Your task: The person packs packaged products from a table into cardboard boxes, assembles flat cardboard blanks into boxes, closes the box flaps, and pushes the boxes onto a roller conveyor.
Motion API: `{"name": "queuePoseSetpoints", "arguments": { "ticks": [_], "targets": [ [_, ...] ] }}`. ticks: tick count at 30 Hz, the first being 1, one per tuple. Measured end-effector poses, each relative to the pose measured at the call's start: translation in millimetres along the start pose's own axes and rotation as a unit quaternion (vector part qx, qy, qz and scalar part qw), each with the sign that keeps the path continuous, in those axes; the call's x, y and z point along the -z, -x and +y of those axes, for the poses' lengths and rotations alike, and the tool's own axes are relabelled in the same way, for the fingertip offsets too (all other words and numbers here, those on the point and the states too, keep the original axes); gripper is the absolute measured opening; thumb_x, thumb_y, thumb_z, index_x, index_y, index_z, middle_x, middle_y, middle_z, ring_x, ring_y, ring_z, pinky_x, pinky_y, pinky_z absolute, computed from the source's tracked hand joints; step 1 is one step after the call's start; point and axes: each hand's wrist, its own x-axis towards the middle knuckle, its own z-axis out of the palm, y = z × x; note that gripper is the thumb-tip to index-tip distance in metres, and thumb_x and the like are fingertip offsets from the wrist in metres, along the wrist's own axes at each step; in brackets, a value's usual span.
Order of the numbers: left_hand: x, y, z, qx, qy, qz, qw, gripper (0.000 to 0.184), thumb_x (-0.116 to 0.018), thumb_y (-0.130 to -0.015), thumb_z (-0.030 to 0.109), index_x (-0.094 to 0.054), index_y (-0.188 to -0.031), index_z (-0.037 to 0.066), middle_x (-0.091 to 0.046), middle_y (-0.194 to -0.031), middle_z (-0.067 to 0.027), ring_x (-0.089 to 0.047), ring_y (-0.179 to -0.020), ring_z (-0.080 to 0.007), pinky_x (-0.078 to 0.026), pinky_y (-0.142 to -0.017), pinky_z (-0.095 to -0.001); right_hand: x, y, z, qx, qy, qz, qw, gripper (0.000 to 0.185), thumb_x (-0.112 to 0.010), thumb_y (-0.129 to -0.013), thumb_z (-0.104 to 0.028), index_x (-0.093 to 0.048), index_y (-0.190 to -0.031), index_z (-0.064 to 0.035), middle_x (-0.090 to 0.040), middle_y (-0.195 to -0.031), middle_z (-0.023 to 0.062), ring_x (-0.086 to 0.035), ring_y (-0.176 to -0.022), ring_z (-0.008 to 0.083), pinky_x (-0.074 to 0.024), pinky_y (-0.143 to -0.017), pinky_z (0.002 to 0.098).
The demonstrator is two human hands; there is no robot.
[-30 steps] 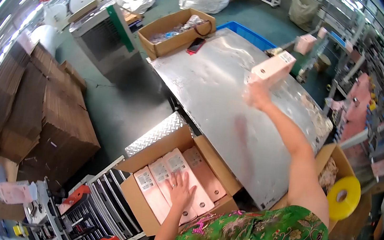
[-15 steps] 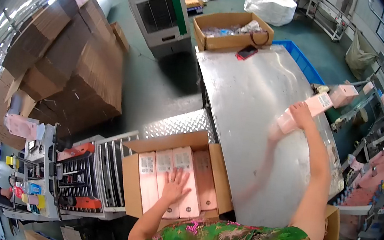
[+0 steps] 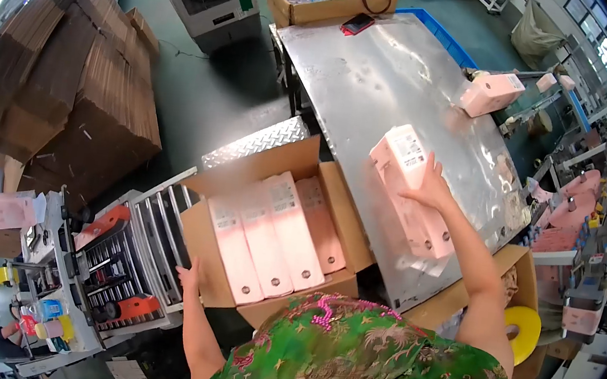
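Pink packaging over desk: our right hand pinches it; left hand hangs loosely spread beside carton.

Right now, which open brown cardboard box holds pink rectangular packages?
The brown cardboard box nearest the left hand; the others, near the black phone and yellow tape roll, show none.

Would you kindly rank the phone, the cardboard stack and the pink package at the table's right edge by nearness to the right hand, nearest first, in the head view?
1. Pink package, at the right edge of the table, beyond the right hand.
2. Phone, at the table's far end.
3. Cardboard stack, at the picture's far left.
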Motion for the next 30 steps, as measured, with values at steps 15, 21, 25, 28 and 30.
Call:
{"name": "queuePoseSetpoints", "arguments": {
  "ticks": [15,21,25,28,30],
  "targets": [
    [112.2,24.2,3.5,-0.234,0.242,-0.343,0.877,0.036,-0.068,-0.088,0.021,-0.064,-0.110,-0.007,-0.070,-0.098,-0.0106,-0.066,-0.085,-0.0174,-0.052,-0.073,-0.0335,19.6,181.2,-98.3,0.308,-0.336,0.040,0.889,0.123,-0.088,-0.061,-0.012,-0.009,-0.155,-0.0111,-0.052,-0.137,0.0170,-0.052,-0.126,0.0301,-0.0398,-0.105,0.0404],
    [120.5,36.6,20.2,-0.287,0.195,-0.284,0.894,0.030,-0.065,-0.084,0.017,-0.067,-0.099,-0.008,-0.070,-0.084,-0.0075,-0.064,-0.075,-0.0141,-0.049,-0.067,-0.0313,-45.3,150.4,-157.7,0.270,-0.412,0.068,0.867,0.111,-0.083,-0.065,-0.012,-0.018,-0.155,-0.0112,-0.048,-0.142,0.0207,-0.049,-0.129,0.0278,-0.0396,-0.105,0.0371],
    [133.4,22.7,1.4,-0.282,0.190,-0.269,0.901,0.030,-0.065,-0.084,0.018,-0.068,-0.098,-0.008,-0.069,-0.081,-0.0070,-0.064,-0.074,-0.0139,-0.049,-0.064,-0.0316,-93.8,117.6,-178.4,0.192,-0.271,0.050,0.942,0.110,-0.082,-0.063,-0.021,-0.021,-0.154,-0.0191,-0.059,-0.129,0.0198,-0.059,-0.116,0.0356,-0.0447,-0.100,0.0389],
    [148.1,12.4,-20.6,-0.267,0.176,-0.246,0.915,0.029,-0.066,-0.084,0.018,-0.068,-0.095,-0.009,-0.070,-0.082,-0.0081,-0.064,-0.073,-0.0148,-0.049,-0.063,-0.0317,-103.0,126.6,-205.9,0.106,-0.138,0.004,0.985,0.105,-0.079,-0.065,-0.027,-0.023,-0.154,-0.0281,-0.068,-0.110,0.0186,-0.065,-0.101,0.0364,-0.0500,-0.091,0.0421],
    [155.8,8.3,-33.6,-0.285,0.184,-0.232,0.912,0.030,-0.066,-0.085,0.019,-0.069,-0.095,-0.009,-0.070,-0.081,-0.0088,-0.065,-0.071,-0.0154,-0.049,-0.062,-0.0319,-112.7,138.3,-237.2,0.108,-0.038,0.018,0.993,0.102,-0.074,-0.068,-0.030,-0.020,-0.154,-0.0315,-0.071,-0.090,0.0175,-0.069,-0.087,0.0346,-0.0536,-0.081,0.0461]
  ]
}}
